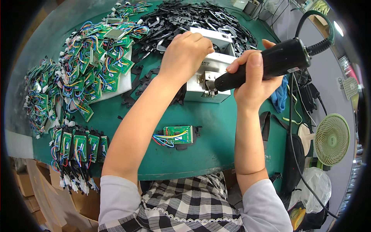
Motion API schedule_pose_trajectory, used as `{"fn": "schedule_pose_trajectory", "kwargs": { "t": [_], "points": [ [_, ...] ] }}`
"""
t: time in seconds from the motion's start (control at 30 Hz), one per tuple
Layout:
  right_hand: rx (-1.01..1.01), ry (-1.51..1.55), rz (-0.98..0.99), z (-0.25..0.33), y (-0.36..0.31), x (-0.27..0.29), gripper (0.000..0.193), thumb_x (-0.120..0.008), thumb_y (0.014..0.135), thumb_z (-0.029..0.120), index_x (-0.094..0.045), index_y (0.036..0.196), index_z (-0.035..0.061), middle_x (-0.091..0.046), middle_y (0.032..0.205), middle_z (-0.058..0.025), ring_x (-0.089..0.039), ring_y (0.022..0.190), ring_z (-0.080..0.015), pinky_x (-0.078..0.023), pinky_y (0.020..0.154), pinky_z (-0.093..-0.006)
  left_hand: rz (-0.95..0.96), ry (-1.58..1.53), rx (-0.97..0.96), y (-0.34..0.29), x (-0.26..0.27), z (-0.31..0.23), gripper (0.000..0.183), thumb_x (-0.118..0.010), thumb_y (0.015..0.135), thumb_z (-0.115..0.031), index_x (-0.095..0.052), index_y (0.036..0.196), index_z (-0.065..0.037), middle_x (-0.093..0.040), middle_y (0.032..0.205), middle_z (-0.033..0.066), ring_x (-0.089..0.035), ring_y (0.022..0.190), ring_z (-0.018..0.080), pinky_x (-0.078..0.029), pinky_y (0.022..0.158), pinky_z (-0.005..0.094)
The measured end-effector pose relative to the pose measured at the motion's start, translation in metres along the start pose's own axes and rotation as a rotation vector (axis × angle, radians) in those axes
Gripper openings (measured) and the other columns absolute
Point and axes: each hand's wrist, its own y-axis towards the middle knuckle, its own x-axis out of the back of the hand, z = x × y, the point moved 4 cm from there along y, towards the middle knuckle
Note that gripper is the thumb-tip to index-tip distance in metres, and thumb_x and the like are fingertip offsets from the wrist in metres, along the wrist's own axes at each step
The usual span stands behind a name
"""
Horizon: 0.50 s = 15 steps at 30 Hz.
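My right hand (253,83) is wrapped round a black electric screwdriver (276,60), held aslant with its nose pointing down and left. That nose meets the small metal block on the front of a pale box-shaped screw feeder (201,97). Over the feeder's upper left side is my left hand (185,52), its fingers curled together; what they hold, if anything, is hidden. Nearer to me, between my forearms, a green circuit board (178,134) with coloured wires lies on a black plastic bracket (196,131).
Heaped wired circuit boards (92,65) cover the left of the green table (208,154). Several board assemblies (80,147) line its near left edge. Black plastic brackets (185,15) pile up behind the feeder. On the right are a fan (331,135), a blue cloth (279,96) and a hanging cable (293,154).
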Motion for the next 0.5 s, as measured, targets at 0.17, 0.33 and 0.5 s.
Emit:
{"fn": "schedule_pose_trajectory", "kwargs": {
  "t": [0.17,0.33,0.5],
  "points": [
    [-0.057,-0.001,-0.006,-0.010,-0.003,0.000,0.046,-0.072,0.083,0.010,-0.042,0.115,-0.0033,-0.060,0.074,-0.0069,-0.058,0.053,-0.0115,-0.047,0.048,-0.0231,-0.109,0.082,0.174,-0.003,-0.002,0.008,0.020,-0.070,0.079,-0.029,-0.066,0.084,-0.009,-0.062,0.082,0.0035,-0.059,0.084,0.0241,-0.042,0.082,0.0391],
    [0.001,-0.199,-0.037,-0.003,-0.005,-0.003,0.043,-0.061,0.091,0.021,-0.040,0.115,-0.0072,-0.057,0.061,-0.0086,-0.055,0.050,-0.0146,-0.046,0.053,-0.0262,0.598,-0.222,0.264,-0.070,0.059,-0.024,0.024,-0.070,0.078,-0.030,-0.062,0.081,-0.008,-0.064,0.088,0.0039,-0.058,0.086,0.0244,-0.040,0.083,0.0385],
    [-0.249,-0.032,0.088,0.007,-0.023,-0.003,0.050,-0.065,0.089,0.022,-0.040,0.119,-0.0084,-0.058,0.067,-0.0087,-0.056,0.049,-0.0146,-0.047,0.049,-0.0263,0.764,-0.036,0.233,-0.158,0.097,-0.065,0.074,-0.079,0.055,-0.053,-0.059,0.112,-0.010,-0.055,0.114,0.0077,-0.053,0.109,0.0276,-0.035,0.099,0.0447]
  ]
}}
